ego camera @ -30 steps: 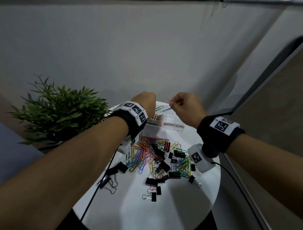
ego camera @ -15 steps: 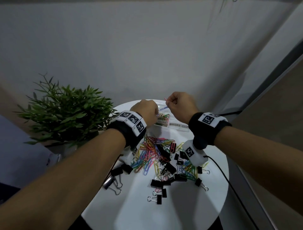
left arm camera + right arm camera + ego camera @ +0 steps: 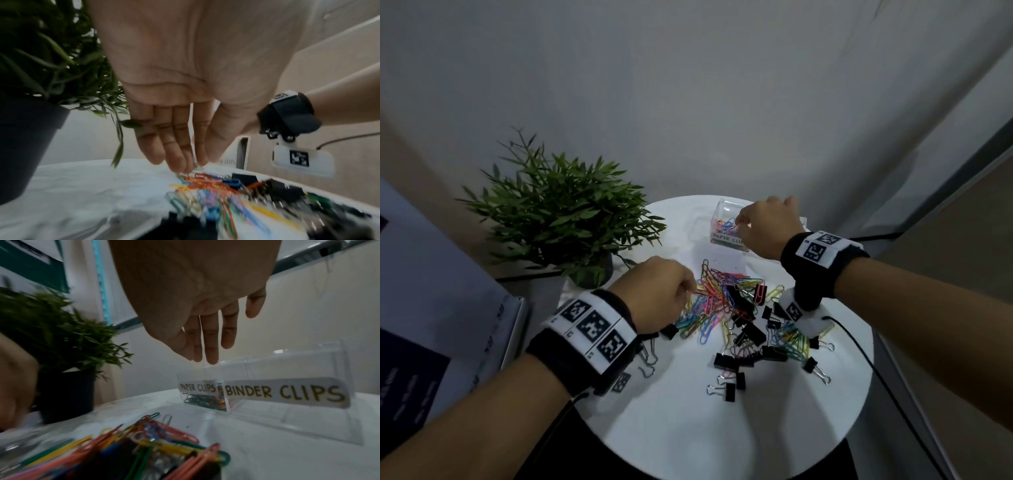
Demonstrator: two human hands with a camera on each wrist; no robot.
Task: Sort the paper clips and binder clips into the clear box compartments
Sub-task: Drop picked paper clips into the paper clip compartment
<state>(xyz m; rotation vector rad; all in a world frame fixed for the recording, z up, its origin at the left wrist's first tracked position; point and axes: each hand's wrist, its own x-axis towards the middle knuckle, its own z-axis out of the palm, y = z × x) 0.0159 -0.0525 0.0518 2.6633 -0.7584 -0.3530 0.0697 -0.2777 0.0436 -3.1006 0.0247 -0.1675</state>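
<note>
Both hands work at once in the head view: the left hand dips its fingertips into the near-left edge of the paper clips heaped on the round white table, while the right hand hovers over the clear box at the table's far side, above the compartment marked for paper clips, where a few coloured ones already lie. Black binder clips are mixed through the heap and scattered toward the near edge. A potted plant stands beside the table on the left, against a plain grey wall. From the left wrist, the fingers hang close together with their tips on an orange clip at the pile's edge; whether they have pinched it I cannot tell. From the right wrist, the fingers hang relaxed and slightly spread above the left compartment, holding nothing visible; the binder-clip compartment looks empty. To pick cleanly, the left hand would do best to lift one clip free of its tangled neighbours, and carry it right over the labelled cell before letting go.
</note>
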